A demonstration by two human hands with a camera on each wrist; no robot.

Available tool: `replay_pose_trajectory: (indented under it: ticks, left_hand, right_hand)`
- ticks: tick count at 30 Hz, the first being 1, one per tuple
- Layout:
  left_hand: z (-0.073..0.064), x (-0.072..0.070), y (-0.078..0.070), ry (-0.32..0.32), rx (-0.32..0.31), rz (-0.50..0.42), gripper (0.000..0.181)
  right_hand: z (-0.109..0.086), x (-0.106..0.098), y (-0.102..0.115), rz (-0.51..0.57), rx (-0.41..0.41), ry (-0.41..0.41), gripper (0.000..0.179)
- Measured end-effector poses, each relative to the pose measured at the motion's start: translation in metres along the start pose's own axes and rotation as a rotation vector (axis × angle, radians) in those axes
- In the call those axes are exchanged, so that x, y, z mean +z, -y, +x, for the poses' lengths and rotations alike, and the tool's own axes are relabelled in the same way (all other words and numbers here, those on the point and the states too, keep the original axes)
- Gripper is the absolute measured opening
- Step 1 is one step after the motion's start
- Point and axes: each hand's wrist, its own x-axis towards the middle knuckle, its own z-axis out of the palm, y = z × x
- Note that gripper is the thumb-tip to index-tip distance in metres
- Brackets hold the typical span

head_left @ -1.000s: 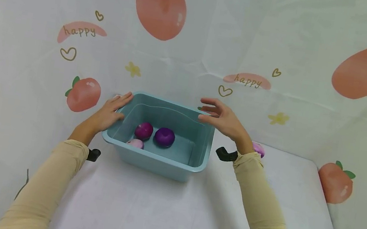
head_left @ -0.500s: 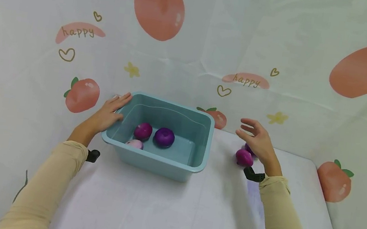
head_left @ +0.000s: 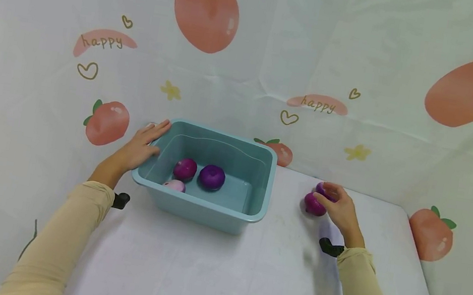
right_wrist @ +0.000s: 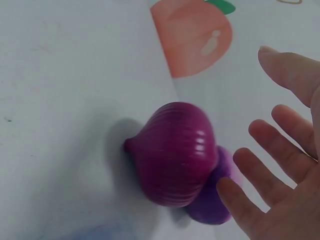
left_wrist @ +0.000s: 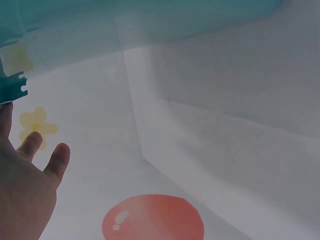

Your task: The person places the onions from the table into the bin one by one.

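Observation:
My left hand (head_left: 138,150) rests on the left rim of a blue-green plastic bin (head_left: 203,218), its fingers stretched along the edge. Inside the bin lie a magenta onion (head_left: 185,169), a dark purple rounded piece (head_left: 212,177) and a pale pink piece (head_left: 174,185), partly hidden by the front wall. To the bin's right, my right hand (head_left: 339,211) hovers with spread fingers beside a red onion (right_wrist: 172,155) on the table. Behind this onion sits a smooth purple piece (right_wrist: 206,204), partly covered by it; the hand's fingertips overlap that piece in the right wrist view.
A white table (head_left: 199,274) carries the bin and the loose pieces. Behind it hangs a white cloth (head_left: 248,67) printed with fruit, hearts and the word "happy". A black wrist camera (head_left: 331,247) sits under the right wrist.
My right hand has moved from over the bin's right rim to the right, then down towards the red onion and purple piece. The left hand and bin have stayed put.

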Motion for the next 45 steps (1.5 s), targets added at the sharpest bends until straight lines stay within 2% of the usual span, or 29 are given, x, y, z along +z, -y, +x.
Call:
replay_pose_trajectory:
  ticks: [8,12,15,21,31,38,45]
  left_hand:
    - [-0.001,0.000,-0.001,0.001,0.006,-0.007,0.080]
    - [0.000,0.000,0.000,0.003,0.007,-0.011,0.080]
    - [0.000,0.000,0.001,0.005,0.005,-0.010,0.079]
    - [0.001,0.000,0.000,0.007,0.000,-0.011,0.080]
    - [0.001,0.000,0.002,0.007,0.004,-0.011,0.080]
    - [0.001,0.001,0.001,0.011,0.006,-0.020,0.080]
    - [0.001,0.000,0.000,0.007,-0.009,-0.022,0.080]
  right_hand:
    - [0.002,0.012,-0.013,-0.033,-0.002,0.005,0.068]
    - [0.002,0.018,-0.020,-0.123,0.038,0.063,0.073]
    - [0.001,0.025,-0.024,-0.141,0.070,0.107,0.073]
    - [-0.002,0.032,-0.028,-0.077,0.096,0.140,0.075]
    - [0.000,0.034,-0.031,-0.066,0.094,0.136,0.078]
    - [-0.003,0.031,-0.020,-0.087,0.064,0.090,0.074]
    - [-0.003,0.014,0.016,-0.018,-0.033,0.053,0.070]
